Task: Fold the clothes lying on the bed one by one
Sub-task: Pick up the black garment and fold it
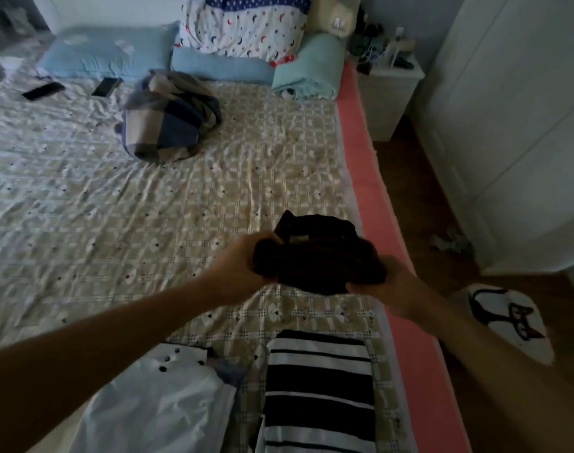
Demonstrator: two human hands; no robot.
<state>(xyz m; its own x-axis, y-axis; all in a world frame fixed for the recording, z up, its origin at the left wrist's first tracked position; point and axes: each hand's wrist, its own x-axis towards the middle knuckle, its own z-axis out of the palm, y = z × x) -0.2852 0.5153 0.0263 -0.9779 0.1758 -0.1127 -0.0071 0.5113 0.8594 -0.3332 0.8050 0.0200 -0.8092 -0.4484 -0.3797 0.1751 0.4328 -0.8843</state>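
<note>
A dark, bunched garment (pixel 318 256) is held just above the patterned bed sheet (pixel 116 204) near the bed's right edge. My left hand (pixel 243 273) grips its left end and my right hand (pixel 383 286) grips its right end from below. A folded black-and-white striped garment (pixel 318 387) lies flat on the bed in front of me. Left of it lies a white garment with dark buttons (pixel 158 403). Farther up the bed sits a crumpled blue and beige checked garment (pixel 168 122).
Blue pillows (pixel 109 53), a patterned quilt (pixel 243 24) and a rolled teal blanket (pixel 308 70) line the bed's head. Two phones (pixel 106 87) lie near the pillows. A white nightstand (pixel 390 93), white wardrobe (pixel 521 125) and a white slipper (pixel 504 318) are to the right.
</note>
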